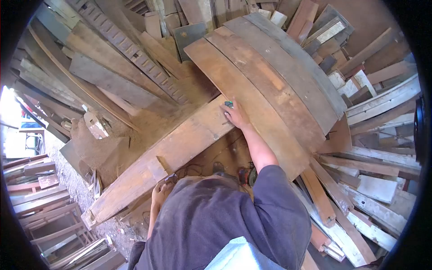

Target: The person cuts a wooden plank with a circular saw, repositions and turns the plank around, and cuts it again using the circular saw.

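Observation:
My right hand [237, 116] reaches forward over a long wooden board [193, 137], at the end that meets a panel of wide planks [252, 92]. Its fingers are closed about a small green and dark object [228, 104], whose kind is too small to tell. Lower left, at the near edge of the same board, is my left hand [160, 192], partly hidden by my shirt. The fingers there are curled, with a small bluish bit at their tips that I cannot make out. Just beyond them a short wooden piece [155, 168] lies across the board.
Long planks and a slotted timber [128, 49] lean at the upper left. Sawdust [157, 119] covers the surface beyond the board. Stacked timber [369, 198] crowds the right side, and more wood [42, 198] lies at the lower left. A red tool [244, 176] is below my right arm.

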Action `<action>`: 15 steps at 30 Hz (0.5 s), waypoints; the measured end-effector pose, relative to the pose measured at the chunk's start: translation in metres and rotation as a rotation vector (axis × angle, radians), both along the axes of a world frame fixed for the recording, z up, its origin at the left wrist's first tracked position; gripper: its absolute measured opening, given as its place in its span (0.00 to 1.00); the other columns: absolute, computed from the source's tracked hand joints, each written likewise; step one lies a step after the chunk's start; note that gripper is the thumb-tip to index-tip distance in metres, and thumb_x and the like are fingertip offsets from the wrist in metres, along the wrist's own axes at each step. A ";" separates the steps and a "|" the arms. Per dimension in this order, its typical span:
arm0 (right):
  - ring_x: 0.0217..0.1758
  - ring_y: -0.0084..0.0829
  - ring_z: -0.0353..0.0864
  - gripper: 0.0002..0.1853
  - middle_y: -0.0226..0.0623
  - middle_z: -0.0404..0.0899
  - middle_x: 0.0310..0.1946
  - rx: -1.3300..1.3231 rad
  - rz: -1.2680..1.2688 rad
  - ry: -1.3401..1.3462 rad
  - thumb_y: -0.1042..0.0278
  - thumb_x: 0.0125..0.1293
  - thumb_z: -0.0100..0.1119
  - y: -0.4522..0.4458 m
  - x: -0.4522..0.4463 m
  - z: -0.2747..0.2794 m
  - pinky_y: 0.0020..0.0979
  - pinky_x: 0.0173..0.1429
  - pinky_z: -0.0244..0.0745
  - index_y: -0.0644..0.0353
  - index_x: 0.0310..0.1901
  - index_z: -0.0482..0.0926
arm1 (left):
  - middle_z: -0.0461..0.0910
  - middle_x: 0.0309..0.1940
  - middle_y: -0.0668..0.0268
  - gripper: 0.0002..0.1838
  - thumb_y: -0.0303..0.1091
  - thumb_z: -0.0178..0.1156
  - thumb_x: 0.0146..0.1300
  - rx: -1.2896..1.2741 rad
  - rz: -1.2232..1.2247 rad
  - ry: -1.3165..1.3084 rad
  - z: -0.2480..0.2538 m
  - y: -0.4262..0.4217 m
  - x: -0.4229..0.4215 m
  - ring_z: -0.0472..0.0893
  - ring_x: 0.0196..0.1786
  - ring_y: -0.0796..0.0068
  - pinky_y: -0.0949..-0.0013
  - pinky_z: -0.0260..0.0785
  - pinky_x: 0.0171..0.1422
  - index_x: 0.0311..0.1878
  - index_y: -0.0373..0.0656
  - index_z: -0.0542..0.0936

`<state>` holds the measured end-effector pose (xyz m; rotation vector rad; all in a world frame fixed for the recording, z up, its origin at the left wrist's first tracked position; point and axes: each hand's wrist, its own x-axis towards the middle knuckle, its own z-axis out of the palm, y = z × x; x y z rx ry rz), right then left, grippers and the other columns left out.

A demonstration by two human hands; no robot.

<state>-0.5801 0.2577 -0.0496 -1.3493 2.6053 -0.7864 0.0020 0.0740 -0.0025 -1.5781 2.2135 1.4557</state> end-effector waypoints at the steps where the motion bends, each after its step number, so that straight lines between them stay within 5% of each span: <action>1: 0.82 0.56 0.63 0.26 0.50 0.66 0.76 0.007 -0.011 0.003 0.58 0.73 0.66 0.010 0.001 0.010 0.53 0.83 0.63 0.29 0.72 0.78 | 0.83 0.32 0.62 0.20 0.46 0.64 0.75 0.007 -0.011 0.003 0.007 0.002 -0.004 0.78 0.36 0.71 0.61 0.73 0.44 0.54 0.37 0.86; 3: 0.70 0.56 0.74 0.27 0.49 0.73 0.66 0.053 -0.140 -0.030 0.59 0.74 0.65 0.030 -0.002 0.030 0.51 0.72 0.73 0.31 0.73 0.77 | 0.82 0.30 0.64 0.19 0.46 0.65 0.75 -0.051 -0.014 -0.025 0.023 0.007 -0.009 0.77 0.34 0.72 0.61 0.72 0.42 0.52 0.37 0.87; 6: 0.62 0.56 0.78 0.28 0.49 0.73 0.60 0.007 -0.357 0.075 0.58 0.75 0.63 0.062 -0.025 0.044 0.53 0.68 0.74 0.31 0.75 0.75 | 0.86 0.31 0.63 0.18 0.45 0.65 0.75 0.002 -0.044 -0.143 0.021 -0.002 -0.002 0.81 0.35 0.70 0.61 0.74 0.43 0.47 0.37 0.88; 11: 0.67 0.61 0.77 0.29 0.58 0.78 0.62 -0.163 -0.712 -0.085 0.58 0.76 0.61 0.107 -0.107 0.020 0.52 0.72 0.73 0.40 0.78 0.71 | 0.87 0.30 0.56 0.20 0.47 0.65 0.73 0.047 -0.056 -0.139 0.023 -0.003 0.003 0.83 0.35 0.65 0.59 0.75 0.44 0.37 0.37 0.88; 13: 0.71 0.61 0.76 0.31 0.61 0.79 0.65 -0.221 -0.935 0.131 0.58 0.76 0.60 0.119 -0.121 0.013 0.53 0.73 0.72 0.50 0.79 0.68 | 0.87 0.31 0.51 0.20 0.48 0.65 0.71 -0.031 -0.235 -0.237 0.021 -0.006 0.010 0.85 0.36 0.57 0.56 0.76 0.45 0.37 0.37 0.87; 15: 0.71 0.59 0.76 0.32 0.60 0.79 0.65 -0.214 -0.891 -0.066 0.59 0.75 0.60 0.123 -0.115 -0.003 0.52 0.75 0.70 0.57 0.78 0.68 | 0.88 0.37 0.48 0.19 0.48 0.64 0.69 -0.109 -0.262 -0.257 0.015 -0.009 0.019 0.87 0.42 0.48 0.53 0.77 0.48 0.38 0.38 0.87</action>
